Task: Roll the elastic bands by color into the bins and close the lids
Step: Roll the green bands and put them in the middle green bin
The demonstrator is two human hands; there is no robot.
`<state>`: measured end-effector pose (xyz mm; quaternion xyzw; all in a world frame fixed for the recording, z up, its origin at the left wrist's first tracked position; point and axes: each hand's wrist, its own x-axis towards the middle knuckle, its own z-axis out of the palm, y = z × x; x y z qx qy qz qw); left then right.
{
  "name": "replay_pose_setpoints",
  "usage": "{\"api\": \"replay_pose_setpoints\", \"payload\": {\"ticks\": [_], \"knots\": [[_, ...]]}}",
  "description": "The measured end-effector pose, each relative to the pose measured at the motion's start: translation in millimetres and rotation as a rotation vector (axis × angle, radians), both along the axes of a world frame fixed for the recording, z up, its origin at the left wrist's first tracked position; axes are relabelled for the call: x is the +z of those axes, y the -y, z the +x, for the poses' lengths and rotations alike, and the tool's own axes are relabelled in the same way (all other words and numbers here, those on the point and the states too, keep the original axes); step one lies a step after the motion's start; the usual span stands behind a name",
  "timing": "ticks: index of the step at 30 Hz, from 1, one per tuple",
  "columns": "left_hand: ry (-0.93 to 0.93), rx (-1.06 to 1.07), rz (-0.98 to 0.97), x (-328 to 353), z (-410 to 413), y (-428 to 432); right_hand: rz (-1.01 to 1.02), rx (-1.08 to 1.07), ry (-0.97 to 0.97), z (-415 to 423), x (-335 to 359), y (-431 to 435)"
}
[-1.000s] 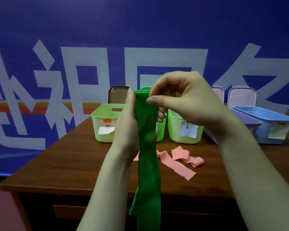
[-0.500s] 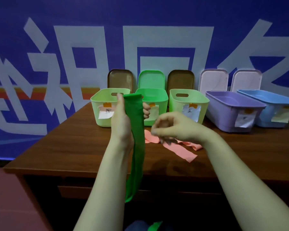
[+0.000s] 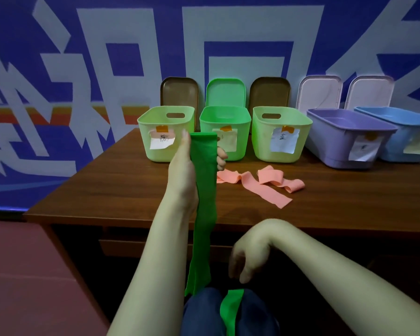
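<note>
My left hand (image 3: 188,166) is raised in front of the bins and grips the top end of a long green elastic band (image 3: 203,202). The band hangs straight down past the table's front edge, and its lower end lies across my lap (image 3: 230,309). My right hand (image 3: 249,259) hangs low below the table edge, fingers loosely curled, holding nothing, just right of the hanging band. A pink elastic band (image 3: 264,185) lies crumpled on the brown table (image 3: 121,190). Behind it stand three green bins (image 3: 224,120), all without lids on.
A purple bin (image 3: 337,139) and a blue bin (image 3: 398,132) stand at the right of the row. Lids lean against the blue wall behind the bins: two brown (image 3: 179,93), one green (image 3: 226,92), two pale (image 3: 319,92). A reddish surface (image 3: 22,275) lies at the lower left.
My right hand has let go of the band's top and dropped from beside my left hand to below the table edge. The view has tilted down, showing my lap.
</note>
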<state>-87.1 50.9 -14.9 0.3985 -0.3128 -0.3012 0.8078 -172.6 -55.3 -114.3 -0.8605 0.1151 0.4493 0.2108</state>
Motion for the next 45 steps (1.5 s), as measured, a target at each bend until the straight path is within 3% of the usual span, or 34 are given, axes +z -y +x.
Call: {"api": "replay_pose_setpoints", "payload": {"ticks": [5, 11, 15, 23, 34, 42, 45], "knots": [[-0.004, -0.007, -0.028, -11.8, -2.0, -12.3, -0.108, -0.090, 0.007, -1.9, -59.1, -7.9], [0.009, 0.001, -0.011, -20.8, -5.2, -27.2, -0.214, -0.263, 0.196, -16.1, -109.5, -7.8], [0.013, 0.014, -0.009, -30.0, -3.3, -32.1, -0.329, -0.406, 0.224, -21.5, -133.0, -17.3], [0.015, 0.022, 0.030, -36.0, 1.4, -31.8, -0.442, -0.478, 0.257, -20.3, -157.5, -20.2], [-0.015, 0.043, 0.007, -35.3, -0.3, -29.6, -0.387, -0.401, 0.460, -17.1, -142.2, -22.2], [-0.011, 0.032, -0.008, -29.6, -2.6, -26.9, -0.312, -0.238, 0.548, -12.5, -66.0, -33.6], [-0.009, 0.038, -0.015, -22.4, -0.8, -25.4, -0.327, -0.240, 0.683, -18.6, -19.5, -38.0]]}}
